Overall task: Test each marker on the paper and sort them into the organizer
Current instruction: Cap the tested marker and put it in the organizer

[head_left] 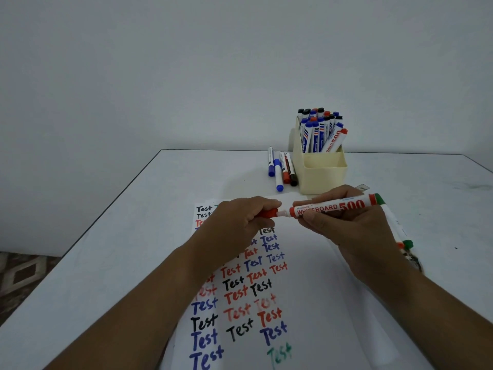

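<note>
Right hand (346,222) grip pinches red marker (330,206) barrel above paper (306,289); left hand (240,222) grip pinches its cap (269,212) (just clear of tip). Step: capping or uncapping, cannot tell. Organizer (320,172) awaits.

Red marker (330,206) barrel reads "WHITEBOARD 500". Paper (306,303) carries "Test" handwritten repeatedly in black, red, blue and green. Marker in organizer (320,172) shows "500".
</note>
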Demonstrator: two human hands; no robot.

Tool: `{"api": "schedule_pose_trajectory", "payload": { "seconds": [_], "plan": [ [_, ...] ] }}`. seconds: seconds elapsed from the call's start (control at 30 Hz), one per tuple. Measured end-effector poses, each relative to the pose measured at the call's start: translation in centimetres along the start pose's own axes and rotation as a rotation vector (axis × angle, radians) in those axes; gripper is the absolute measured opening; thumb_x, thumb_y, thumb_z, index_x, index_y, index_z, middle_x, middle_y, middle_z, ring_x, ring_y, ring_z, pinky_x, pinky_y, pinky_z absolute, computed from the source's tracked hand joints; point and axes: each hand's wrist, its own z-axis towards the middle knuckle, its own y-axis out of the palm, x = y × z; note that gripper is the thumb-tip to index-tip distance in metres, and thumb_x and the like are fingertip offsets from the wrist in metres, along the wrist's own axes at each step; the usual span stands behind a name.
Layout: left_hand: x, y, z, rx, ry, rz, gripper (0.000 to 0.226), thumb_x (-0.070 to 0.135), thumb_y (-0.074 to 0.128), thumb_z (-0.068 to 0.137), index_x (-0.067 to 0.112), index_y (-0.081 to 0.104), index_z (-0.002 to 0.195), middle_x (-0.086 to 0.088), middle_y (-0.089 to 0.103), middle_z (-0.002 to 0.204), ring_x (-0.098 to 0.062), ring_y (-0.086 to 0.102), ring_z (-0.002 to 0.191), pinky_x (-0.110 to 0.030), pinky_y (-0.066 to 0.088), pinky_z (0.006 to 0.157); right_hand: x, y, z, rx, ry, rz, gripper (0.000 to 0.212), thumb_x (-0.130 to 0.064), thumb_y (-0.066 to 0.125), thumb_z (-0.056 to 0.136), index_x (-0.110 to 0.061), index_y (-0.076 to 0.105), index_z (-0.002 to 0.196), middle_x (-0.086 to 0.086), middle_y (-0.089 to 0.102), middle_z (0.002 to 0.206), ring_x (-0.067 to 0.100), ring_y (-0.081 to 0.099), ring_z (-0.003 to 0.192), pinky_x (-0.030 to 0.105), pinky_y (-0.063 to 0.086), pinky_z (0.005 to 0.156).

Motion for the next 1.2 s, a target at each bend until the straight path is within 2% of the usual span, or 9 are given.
{"api": "schedule_pose_trajectory", "payload": {
  "seconds": [0.17,0.3,0.47,0.57,0.73,0.83,0.93,1.03,1.2],
  "plan": [
    [0.1,0.2,0.0,-0.020,0.018,-0.005,0.034,0.021,0.054,0.102,0.030,0.060,0.135,0.019,0.066,0.110,0.001,0.058,0.093,-0.003,0.038,0.081,0.3,0.1,0.0,0.003,0.014,-0.039,0.033,-0.029,0.083,0.065,-0.017,0.070,0.093,0.004,0.078,0.091,0.027,0.076,0.084,0.046,0.063,0.079],
    [0.2,0.4,0.1,-0.052,-0.072,-0.043,0.024,0.029,0.051,0.103,0.027,0.058,0.125,0.013,0.068,0.105,-0.001,0.059,0.085,-0.005,0.038,0.073,0.5,0.3,0.1,0.008,0.027,-0.115,0.033,-0.033,0.083,0.065,-0.020,0.069,0.092,-0.005,0.077,0.086,0.020,0.075,0.079,0.034,0.064,0.074],
    [0.6,0.2,0.2,-0.054,-0.102,-0.056,0.015,0.026,0.050,0.103,0.027,0.056,0.117,0.008,0.066,0.101,-0.008,0.062,0.089,-0.013,0.046,0.079,0.2,1.0,-0.5,0.031,0.004,-0.189,0.033,-0.038,0.082,0.064,-0.019,0.066,0.085,-0.009,0.074,0.079,0.009,0.072,0.074,0.016,0.058,0.066],
    [0.8,0.3,0.3,-0.052,-0.107,-0.049,0.011,0.024,0.049,0.104,0.028,0.053,0.113,0.009,0.063,0.097,-0.010,0.062,0.087,-0.019,0.049,0.081,0.4,1.2,-0.6,0.044,-0.019,-0.223,0.032,-0.042,0.081,0.063,-0.022,0.066,0.083,-0.010,0.073,0.078,0.007,0.072,0.075,0.015,0.057,0.066],
    [0.6,0.4,0.3,-0.027,-0.093,-0.046,0.018,0.023,0.049,0.104,0.024,0.058,0.119,0.010,0.065,0.098,-0.006,0.059,0.083,-0.011,0.044,0.076,0.1,1.2,-0.5,0.016,0.004,-0.219,0.028,-0.039,0.079,0.065,-0.025,0.065,0.085,-0.012,0.074,0.076,0.003,0.072,0.074,0.011,0.054,0.065],
    [0.6,0.5,-0.2,0.070,-0.021,-0.070,0.025,0.025,0.051,0.103,0.027,0.061,0.125,0.017,0.065,0.099,0.007,0.055,0.080,-0.002,0.040,0.076,0.0,0.9,-0.2,-0.007,0.118,0.062,0.029,-0.026,0.080,0.066,-0.015,0.068,0.090,0.000,0.077,0.087,0.019,0.076,0.084,0.024,0.061,0.072],
    [-0.2,0.5,-0.5,0.136,0.090,-0.080,0.041,0.047,0.052,0.098,0.040,0.051,0.139,0.017,0.064,0.119,0.006,0.056,0.092,-0.005,0.038,0.082,-0.5,0.3,-0.1,0.025,0.272,0.374,0.024,-0.014,0.075,0.068,-0.011,0.073,0.091,0.013,0.076,0.094,0.030,0.075,0.094,0.033,0.062,0.078],
    [-1.8,-0.1,-0.5,0.145,0.035,-0.103,0.061,0.075,0.039,0.090,0.052,0.033,0.146,0.024,0.049,0.142,0.004,0.049,0.122,-0.023,0.043,0.098,-1.6,-0.5,0.3,0.106,0.286,0.430,0.038,-0.011,0.071,0.069,-0.008,0.068,0.107,0.016,0.075,0.098,0.031,0.074,0.096,0.032,0.062,0.078],
    [-5.6,-1.0,0.5,0.156,-0.249,0.164,0.075,0.065,0.054,0.091,0.039,0.025,0.155,0.014,0.018,0.164,-0.014,0.016,0.149,-0.046,0.025,0.119,-2.3,-1.4,1.4,0.261,0.146,0.272,0.074,0.007,0.071,0.083,-0.029,0.037,0.139,0.004,0.078,0.092,0.024,0.076,0.093,0.033,0.062,0.081]
  ]
}}
